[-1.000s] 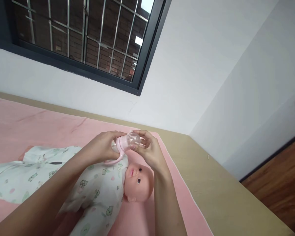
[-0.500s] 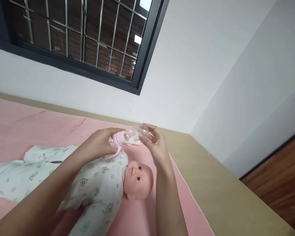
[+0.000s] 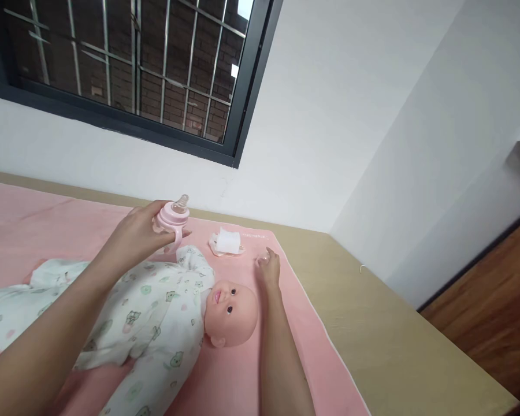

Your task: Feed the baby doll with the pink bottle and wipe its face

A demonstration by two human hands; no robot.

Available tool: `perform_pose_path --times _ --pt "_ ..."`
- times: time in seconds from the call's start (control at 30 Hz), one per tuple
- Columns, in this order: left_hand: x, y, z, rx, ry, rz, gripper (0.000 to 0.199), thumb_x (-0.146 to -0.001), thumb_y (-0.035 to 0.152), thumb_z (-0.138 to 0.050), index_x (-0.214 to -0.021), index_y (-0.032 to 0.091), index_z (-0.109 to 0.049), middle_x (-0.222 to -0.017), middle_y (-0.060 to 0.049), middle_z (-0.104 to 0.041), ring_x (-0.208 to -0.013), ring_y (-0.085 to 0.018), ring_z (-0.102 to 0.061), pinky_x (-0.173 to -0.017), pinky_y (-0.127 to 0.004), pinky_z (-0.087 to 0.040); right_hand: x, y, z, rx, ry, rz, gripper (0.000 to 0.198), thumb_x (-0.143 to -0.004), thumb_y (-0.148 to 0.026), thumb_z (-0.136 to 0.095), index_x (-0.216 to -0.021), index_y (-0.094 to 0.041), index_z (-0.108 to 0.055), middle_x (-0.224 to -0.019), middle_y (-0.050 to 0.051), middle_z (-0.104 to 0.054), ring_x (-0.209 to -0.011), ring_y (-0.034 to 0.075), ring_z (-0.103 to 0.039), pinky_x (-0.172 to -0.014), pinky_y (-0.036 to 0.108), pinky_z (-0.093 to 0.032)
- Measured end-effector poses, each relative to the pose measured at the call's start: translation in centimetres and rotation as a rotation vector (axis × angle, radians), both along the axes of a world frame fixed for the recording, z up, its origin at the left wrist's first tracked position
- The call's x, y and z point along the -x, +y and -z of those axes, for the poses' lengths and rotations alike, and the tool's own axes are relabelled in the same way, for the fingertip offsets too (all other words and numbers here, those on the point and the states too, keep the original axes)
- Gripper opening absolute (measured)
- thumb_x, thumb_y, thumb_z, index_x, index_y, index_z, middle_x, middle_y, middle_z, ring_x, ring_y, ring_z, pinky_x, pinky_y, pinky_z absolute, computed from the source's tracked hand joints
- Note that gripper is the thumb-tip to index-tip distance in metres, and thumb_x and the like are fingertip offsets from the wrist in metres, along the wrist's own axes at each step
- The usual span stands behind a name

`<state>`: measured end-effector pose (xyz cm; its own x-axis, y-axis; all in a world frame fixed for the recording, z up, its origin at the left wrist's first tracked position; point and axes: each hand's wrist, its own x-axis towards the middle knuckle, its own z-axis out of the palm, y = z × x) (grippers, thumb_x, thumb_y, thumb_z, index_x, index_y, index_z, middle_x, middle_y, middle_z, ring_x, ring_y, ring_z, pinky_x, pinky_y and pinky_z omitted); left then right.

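My left hand point(image 3: 145, 231) grips a pink-collared baby bottle point(image 3: 173, 216) by its body and handle, above the doll's chest. The bottle's clear teat is bare and points up to the right. My right hand point(image 3: 270, 269) is closed around the clear bottle cap point(image 3: 262, 258), low at the pink mat point(image 3: 303, 329); most of the cap is hidden by the fingers. Between the hands lies the baby doll point(image 3: 230, 315) on its back, head to the right, dressed in a white patterned suit point(image 3: 156, 306).
White folded tissue or cloth point(image 3: 227, 241) lies on the mat beyond the doll's head. A wooden ledge point(image 3: 342, 300) borders the mat on the right and back. Behind stand a white wall point(image 3: 286, 144) and a barred window point(image 3: 156, 75).
The cap has come off the bottle, and my right hand has lowered it to the mat. My left hand has moved left with the bottle, now more upright. The white tissue has come into view.
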<state>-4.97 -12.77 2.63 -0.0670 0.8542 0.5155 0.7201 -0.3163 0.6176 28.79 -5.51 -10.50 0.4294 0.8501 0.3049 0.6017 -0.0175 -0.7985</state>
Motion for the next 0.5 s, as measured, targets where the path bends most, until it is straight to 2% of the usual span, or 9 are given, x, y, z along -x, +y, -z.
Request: perform_pose_path --times 0.1,0.27,0.37,0.5 --pt "-0.2 -0.2 0.2 -0.013 -0.033 -0.037 0.038 -0.069 0.035 -0.067 -0.106 0.031 -0.061 -0.098 0.006 -0.07 -0.092 -0.023 -0.064 -0.07 -0.027 -0.042 -0.1 -0.1 1.9 0.058 -0.007 -0.002 0.065 -0.08 -0.015 -0.05 -0.145 -0.008 -0.046 -0.143 0.021 -0.049 -0.127 0.028 -0.056 -0.105 0.037 -0.046" --pt "-0.6 0.3 0.6 0.025 -0.031 -0.03 0.042 -0.069 0.043 -0.072 -0.106 0.029 -0.058 -0.1 0.004 -0.07 -0.088 -0.023 -0.064 -0.068 -0.027 -0.043 -0.3 0.2 2.3 0.088 0.019 0.016 0.075 -0.079 -0.023 -0.059 -0.15 -0.011 -0.036 -0.146 0.019 -0.047 -0.133 0.029 -0.051 -0.107 0.038 -0.043" --pt "0.0 2.4 1.0 0.085 0.081 -0.066 0.046 -0.068 0.05 -0.072 -0.104 0.027 -0.055 -0.098 0.0 -0.07 -0.09 -0.025 -0.063 -0.067 -0.027 -0.042 -0.2 0.3 2.3 0.111 0.045 0.018 0.085 -0.078 -0.035 -0.065 -0.152 -0.012 -0.031 -0.149 0.022 -0.043 -0.134 0.033 -0.05 -0.107 0.042 -0.043" --pt "1.7 6.4 2.4 0.217 0.231 -0.129 0.054 -0.068 0.056 -0.071 -0.104 0.022 -0.051 -0.101 -0.008 -0.069 -0.093 -0.03 -0.064 -0.067 -0.03 -0.042 0.1 0.1 2.3 0.08 0.132 0.019 0.081 -0.087 -0.052 -0.051 -0.153 -0.01 -0.028 -0.151 0.022 -0.041 -0.136 0.03 -0.047 -0.106 0.04 -0.043"
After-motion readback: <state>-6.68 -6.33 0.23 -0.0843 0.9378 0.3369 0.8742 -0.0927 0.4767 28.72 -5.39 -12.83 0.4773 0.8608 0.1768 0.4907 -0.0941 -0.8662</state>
